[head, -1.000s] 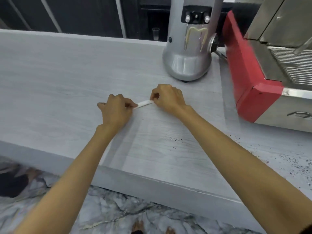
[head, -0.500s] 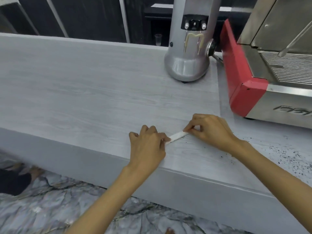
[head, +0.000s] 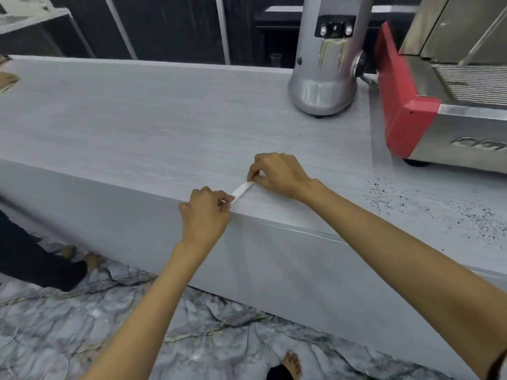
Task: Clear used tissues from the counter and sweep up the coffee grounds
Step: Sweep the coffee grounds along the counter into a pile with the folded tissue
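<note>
a: item one?
b: white tissue strip (head: 242, 189), rolled or folded narrow, centre of frame, low over the front edge of the counter (head: 137, 127). whether it touches the surface, i cannot tell.
a: held how?
b: left hand (head: 204, 215) pinches the lower-left end between thumb and forefinger, other fingers curled. right hand (head: 277, 174) pinches the upper-right end the same way. strip stretched straight between them.
a: item two?
b: coffee grounds (head: 389, 200), dark specks scattered right of centre and out toward the right edge. well apart from the strip, not gathered.
a: surroundings?
b: silver coffee grinder (head: 321, 86), top centre. red and steel espresso machine (head: 406, 116), upper right. marble floor (head: 192, 338), along the bottom.
a: step in hand?
b: judged: the sweeping stage, with the strip readied as a scraper edge. the grounds lie unswept.
a: next move calls for?
b: likely carrying the strip rightward to the specks, keeping it taut and flat against the surface, then drawing them into one heap without pushing any over the front edge.
</note>
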